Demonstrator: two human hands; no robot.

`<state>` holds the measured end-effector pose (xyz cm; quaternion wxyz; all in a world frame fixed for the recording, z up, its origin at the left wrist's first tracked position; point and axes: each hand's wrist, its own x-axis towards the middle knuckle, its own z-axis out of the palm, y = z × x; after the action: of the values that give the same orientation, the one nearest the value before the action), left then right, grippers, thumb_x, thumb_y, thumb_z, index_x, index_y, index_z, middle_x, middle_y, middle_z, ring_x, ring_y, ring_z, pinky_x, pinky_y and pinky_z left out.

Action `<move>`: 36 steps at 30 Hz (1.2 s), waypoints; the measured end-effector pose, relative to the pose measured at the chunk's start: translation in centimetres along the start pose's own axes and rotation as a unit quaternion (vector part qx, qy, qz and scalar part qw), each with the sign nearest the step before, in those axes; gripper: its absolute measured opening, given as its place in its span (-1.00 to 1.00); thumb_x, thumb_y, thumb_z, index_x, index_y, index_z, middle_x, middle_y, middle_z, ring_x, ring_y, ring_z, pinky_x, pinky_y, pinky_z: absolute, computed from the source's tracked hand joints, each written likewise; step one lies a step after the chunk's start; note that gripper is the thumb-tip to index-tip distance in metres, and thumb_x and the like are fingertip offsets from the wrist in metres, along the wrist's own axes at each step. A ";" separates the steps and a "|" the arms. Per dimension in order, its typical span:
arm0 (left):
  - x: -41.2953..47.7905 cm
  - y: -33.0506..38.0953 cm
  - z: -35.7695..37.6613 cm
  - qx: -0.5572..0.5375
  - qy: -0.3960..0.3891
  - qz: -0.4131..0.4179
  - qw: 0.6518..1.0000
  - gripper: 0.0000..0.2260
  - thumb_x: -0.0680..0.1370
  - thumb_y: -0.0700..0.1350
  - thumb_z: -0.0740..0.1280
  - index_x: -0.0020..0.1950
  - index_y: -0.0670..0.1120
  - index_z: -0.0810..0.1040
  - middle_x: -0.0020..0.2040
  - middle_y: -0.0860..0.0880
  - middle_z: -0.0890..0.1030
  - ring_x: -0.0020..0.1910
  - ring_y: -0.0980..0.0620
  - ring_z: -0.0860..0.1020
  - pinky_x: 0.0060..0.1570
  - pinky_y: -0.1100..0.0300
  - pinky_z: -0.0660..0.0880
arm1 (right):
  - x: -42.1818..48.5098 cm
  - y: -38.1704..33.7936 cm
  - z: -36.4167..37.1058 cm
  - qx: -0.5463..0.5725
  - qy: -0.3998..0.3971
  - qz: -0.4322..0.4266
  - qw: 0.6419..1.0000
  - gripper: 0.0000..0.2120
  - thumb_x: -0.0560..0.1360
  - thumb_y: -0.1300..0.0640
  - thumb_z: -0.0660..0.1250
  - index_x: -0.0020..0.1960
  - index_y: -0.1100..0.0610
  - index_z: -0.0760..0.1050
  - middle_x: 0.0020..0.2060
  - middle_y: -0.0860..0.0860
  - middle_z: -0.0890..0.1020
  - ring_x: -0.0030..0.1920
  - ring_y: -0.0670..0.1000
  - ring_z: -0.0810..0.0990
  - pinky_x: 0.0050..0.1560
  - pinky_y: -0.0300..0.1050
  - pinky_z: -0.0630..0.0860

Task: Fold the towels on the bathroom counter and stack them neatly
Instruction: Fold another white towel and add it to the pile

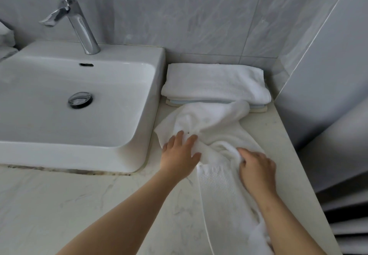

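Left hand [180, 153] clutches a bunch of the crumpled white towel [219, 185] on the counter [99, 205], right hand [256, 167] has fingers curled into it, folded towel [215, 83] lies behind.

- Left hand [180, 155]: arm stretched forward, palm down, thumb and fingers pinching the white towel [217, 185].
- Right hand [256, 167]: knuckles up, fingers curled into the same cloth.

white towels [215, 81], chrome faucet [79, 23], grey marbled wall tiles [179, 11]
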<state>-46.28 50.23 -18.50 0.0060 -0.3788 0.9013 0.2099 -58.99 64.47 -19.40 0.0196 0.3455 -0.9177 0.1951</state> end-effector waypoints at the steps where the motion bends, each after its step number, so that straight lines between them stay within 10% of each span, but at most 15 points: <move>1: 0.1 0.0 -0.1 0.011 -0.016 0.003 1.000 -0.50 0.57 0.06 0.18 0.49 0.14 0.14 0.55 -0.04 -0.01 0.51 -0.08 0.02 0.46 0.01 -0.01 | 0.0 -0.3 -0.1 -0.009 -0.061 -0.012 0.998 -0.67 0.49 0.23 0.14 0.14 0.07 0.59 -0.07 0.17 0.65 0.01 0.23 0.57 0.05 0.02 0.38; 5: 0.8 -0.8 -1.2 -0.024 -0.041 0.003 0.999 -0.69 0.58 -0.04 0.14 0.29 0.02 0.49 0.49 -0.03 0.23 0.44 -0.04 0.20 0.40 0.11 0.13 | 1.1 -0.6 -1.6 0.129 -0.236 0.110 0.957 -0.72 0.54 0.08 0.12 -0.10 0.16 0.58 -0.21 0.09 0.62 -0.10 0.17 0.55 -0.09 -0.04 0.45; 9: 1.5 -1.4 -2.7 -0.142 -0.050 -0.077 0.986 -0.59 0.60 0.09 0.16 -0.27 -0.14 0.56 -0.24 -0.09 0.57 -0.21 -0.05 0.53 -0.28 0.20 0.37 | 1.0 -0.7 -1.3 0.096 -0.162 0.131 0.973 -0.68 0.55 -0.06 0.19 -0.20 0.16 0.47 -0.27 0.08 0.57 -0.20 0.14 0.53 -0.20 -0.07 0.43; 13: 2.2 -2.3 -2.6 -0.160 0.038 -0.113 0.980 -0.74 0.58 0.01 0.23 0.20 -0.07 0.47 0.09 -0.08 0.53 0.05 -0.08 0.53 -0.07 0.17 0.44 | 1.2 -1.1 -0.7 0.170 -0.011 0.106 0.980 -0.68 0.50 0.04 0.31 0.21 0.06 0.38 0.15 0.12 0.46 0.03 0.17 0.51 -0.13 -0.05 0.44; 18: 2.9 -2.0 -1.8 -0.032 -0.025 -0.096 0.995 -0.41 0.56 0.01 0.23 0.51 0.13 0.01 0.34 -0.15 0.29 0.22 -0.17 0.40 0.08 0.04 0.42 | 3.0 -1.3 0.0 0.159 -0.137 0.081 0.974 -0.35 0.50 -0.10 0.27 0.50 -0.16 0.04 0.46 0.02 0.17 0.39 0.15 0.24 0.23 0.08 0.36; 23: 4.1 -1.8 -1.9 0.005 -0.094 -0.099 0.991 -0.39 0.56 0.06 0.18 0.52 0.16 -0.06 0.29 -0.17 0.33 0.17 -0.20 0.44 0.04 0.04 0.41 | 4.1 -1.8 0.2 0.121 -0.224 0.118 0.960 -0.53 0.56 -0.22 0.03 0.45 -0.21 0.15 0.42 -0.06 0.23 0.36 0.14 0.19 0.23 0.08 0.28; 28: 4.5 -1.2 -1.7 -0.014 -0.113 -0.100 0.988 -0.65 0.54 -0.04 0.16 0.32 -0.01 0.27 0.12 -0.14 0.48 0.00 -0.14 0.49 -0.09 0.10 0.41 | 4.0 -1.9 0.7 0.034 -0.195 0.118 0.973 -0.73 0.52 -0.12 0.21 0.15 -0.03 0.37 0.13 0.07 0.35 0.11 0.16 0.40 -0.14 -0.07 0.35; 36: 3.2 -0.8 -2.4 -0.172 0.134 -0.096 0.971 -0.81 0.53 -0.16 0.20 0.12 -0.10 0.46 -0.03 -0.06 0.41 -0.18 -0.06 0.41 -0.21 0.19 0.32 | 3.5 -1.3 1.1 0.249 0.090 0.081 0.961 -0.84 0.38 0.36 0.33 -0.23 0.16 0.38 -0.24 0.08 0.45 -0.27 0.04 0.37 -0.37 -0.21 0.19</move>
<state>-47.66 46.63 -17.19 -0.1598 -0.4841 0.8036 0.3072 -60.74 60.95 -19.38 -0.0003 0.2453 -0.8594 0.4485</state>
